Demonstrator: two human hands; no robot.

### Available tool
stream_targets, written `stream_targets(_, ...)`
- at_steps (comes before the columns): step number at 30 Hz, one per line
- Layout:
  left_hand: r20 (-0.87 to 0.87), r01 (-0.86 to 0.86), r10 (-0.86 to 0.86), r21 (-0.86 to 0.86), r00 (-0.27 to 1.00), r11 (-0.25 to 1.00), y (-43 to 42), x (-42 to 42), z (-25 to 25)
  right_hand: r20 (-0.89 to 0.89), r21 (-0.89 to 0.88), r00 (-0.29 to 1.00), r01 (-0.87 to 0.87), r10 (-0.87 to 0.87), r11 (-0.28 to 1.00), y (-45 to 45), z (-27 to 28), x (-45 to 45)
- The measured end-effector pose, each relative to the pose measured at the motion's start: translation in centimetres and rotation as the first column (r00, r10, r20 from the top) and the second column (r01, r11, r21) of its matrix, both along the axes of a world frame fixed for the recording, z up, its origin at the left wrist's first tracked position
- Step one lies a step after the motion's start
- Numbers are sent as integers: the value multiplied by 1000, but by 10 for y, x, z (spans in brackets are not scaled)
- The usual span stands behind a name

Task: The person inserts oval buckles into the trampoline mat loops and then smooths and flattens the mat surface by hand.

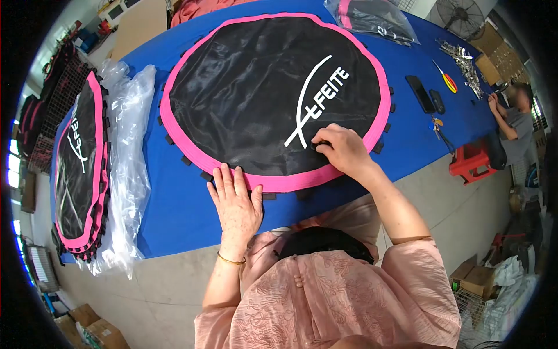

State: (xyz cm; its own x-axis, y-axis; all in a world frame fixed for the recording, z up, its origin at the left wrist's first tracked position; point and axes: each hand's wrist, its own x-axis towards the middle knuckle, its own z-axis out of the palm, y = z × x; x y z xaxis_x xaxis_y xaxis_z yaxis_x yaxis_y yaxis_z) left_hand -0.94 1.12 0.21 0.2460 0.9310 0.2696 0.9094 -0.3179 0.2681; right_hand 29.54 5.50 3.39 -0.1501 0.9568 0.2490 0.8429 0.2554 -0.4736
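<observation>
A round black trampoline mat (244,104) with a pink border and white lettering lies spread on the blue table. My left hand (237,205) rests flat on the pink border at the near edge, fingers stretched out. Over the mat's near right part, beside the lettering, my right hand (343,152) is closed in a pinch. Between its thumb and fingers shows a small black object (315,146), too covered to tell its kind. Black tabs stick out around the mat's rim.
To the left lie more pink-edged mats (81,157) and clear plastic bags (131,157). A bagged mat (378,20) lies at the back. On the right are a phone (419,93), yellow-red scissors (449,81), keys (435,124) and metal pieces (465,61). A person (514,125) sits near a red stool (472,160).
</observation>
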Motion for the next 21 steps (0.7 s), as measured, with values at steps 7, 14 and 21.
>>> stream_targets(7,-12,15,-14,62,1000,998,1,2,2,-89,74,990,-100,107,992,-13,-10,-26)
stream_targets(14,-130,284,-270,104,954,953,1,19,73,-247,15,957,-156,154,988,-11,-9,-33)
stream_targets(21,67,773,-788,159,612,614,-59,28,198,-223,23,962,-154,156,988,-16,-13,-29)
